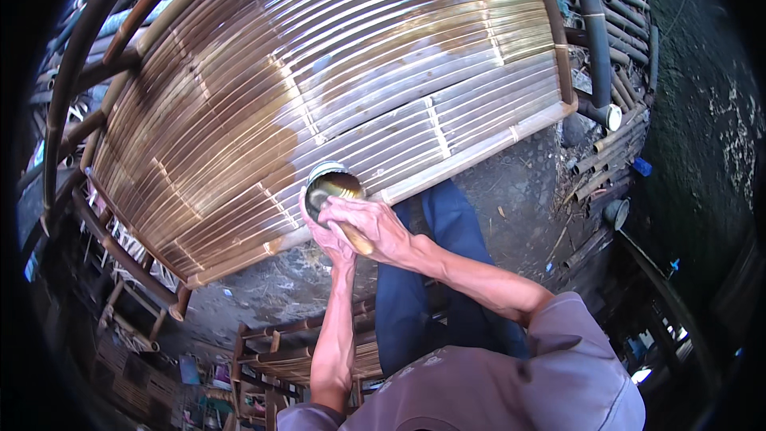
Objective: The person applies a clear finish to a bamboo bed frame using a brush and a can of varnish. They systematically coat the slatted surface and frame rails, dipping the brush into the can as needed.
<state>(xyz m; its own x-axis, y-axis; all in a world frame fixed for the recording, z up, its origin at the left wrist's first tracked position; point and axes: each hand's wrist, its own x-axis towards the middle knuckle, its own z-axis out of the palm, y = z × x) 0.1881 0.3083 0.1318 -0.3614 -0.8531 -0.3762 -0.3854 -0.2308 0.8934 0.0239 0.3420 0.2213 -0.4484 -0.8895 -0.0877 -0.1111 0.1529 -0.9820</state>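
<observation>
My left hand (321, 233) is wrapped round an open metal can (328, 168) and holds it over the front edge of a bamboo bench (447, 124). The can's inside gleams golden. In my right hand (369, 223) is a brush with a wooden handle (357, 239); its head reaches into the can's mouth and is partly hidden by my fingers. The bench's slats look darker, brown and glossy on the left and paler at the front right.
Bamboo rails (76, 56) frame the bench at the left, and a thick post (594, 32) stands at its right end. Cut bamboo pieces (610, 152) lie on the dirt floor at right. Another bamboo seat (319, 359) is behind my left arm. A dark mossy wall (702, 112) rises far right.
</observation>
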